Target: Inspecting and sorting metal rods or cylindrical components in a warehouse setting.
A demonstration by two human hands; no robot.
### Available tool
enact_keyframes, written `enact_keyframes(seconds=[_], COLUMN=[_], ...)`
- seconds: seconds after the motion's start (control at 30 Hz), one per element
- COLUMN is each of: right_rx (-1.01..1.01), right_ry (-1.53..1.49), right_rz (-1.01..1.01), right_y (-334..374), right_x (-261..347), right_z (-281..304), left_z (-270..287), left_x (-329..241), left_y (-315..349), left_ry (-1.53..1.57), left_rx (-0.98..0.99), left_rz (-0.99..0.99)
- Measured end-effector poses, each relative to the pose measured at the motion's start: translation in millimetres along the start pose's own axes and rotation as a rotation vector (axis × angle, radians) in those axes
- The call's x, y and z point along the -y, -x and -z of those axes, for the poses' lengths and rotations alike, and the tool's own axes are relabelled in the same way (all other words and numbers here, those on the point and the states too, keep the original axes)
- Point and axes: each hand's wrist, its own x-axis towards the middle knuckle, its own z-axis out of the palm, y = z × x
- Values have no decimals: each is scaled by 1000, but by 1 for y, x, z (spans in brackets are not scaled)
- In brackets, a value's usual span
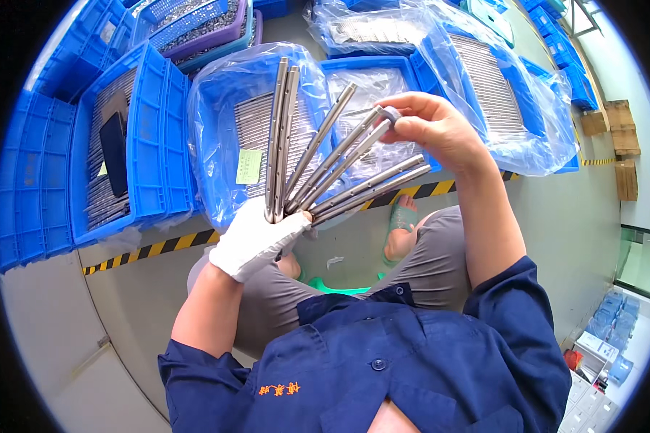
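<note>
My left hand point(256, 239), in a white glove, is closed round the lower ends of several metal rods point(280, 141). The rods fan upward and to the right, and dark holes show along their sides. My bare right hand point(437, 130) pinches a small grey rounded piece point(391, 114) between thumb and fingers. That piece sits at the far ends of two middle rods; whether it fits round a tip or only touches it, I cannot tell. Below the rods stands a blue crate point(206, 119) lined with clear plastic, holding rows of similar rods and a pale green paper slip point(249, 167).
More blue crates of rods stand left point(146, 137) and right point(531, 108). A dark phone-like slab point(113, 155) lies on the left crate's rods. Behind are baskets point(209, 32) of small metal parts. Yellow-black tape point(152, 250) crosses the floor before the crates.
</note>
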Motion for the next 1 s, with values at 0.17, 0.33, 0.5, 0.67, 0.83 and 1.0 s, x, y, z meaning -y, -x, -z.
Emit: enact_keyframes(seconds=[0.17,0.33,0.5,0.67,0.83,1.0], right_rx=[79,52,-27,61,60,75], right_ry=[-49,129,97,70,139,130], right_rz=[25,-48,96,70,90,36], right_y=[3,4,3,4,8,7], right_x=[0,-2,7,9,12,9], right_z=[3,4,14,0,0,-4], left_z=[0,0,1,-2,-4,-6], left_x=[-3,-2,1,-5,-6,4], left_y=[0,0,-1,-2,-4,-5], left_ry=[39,-41,-5,-66,-63,-38], left_rx=[47,87,109,101,106,111], left_rz=[9,51,39,56,50,11])
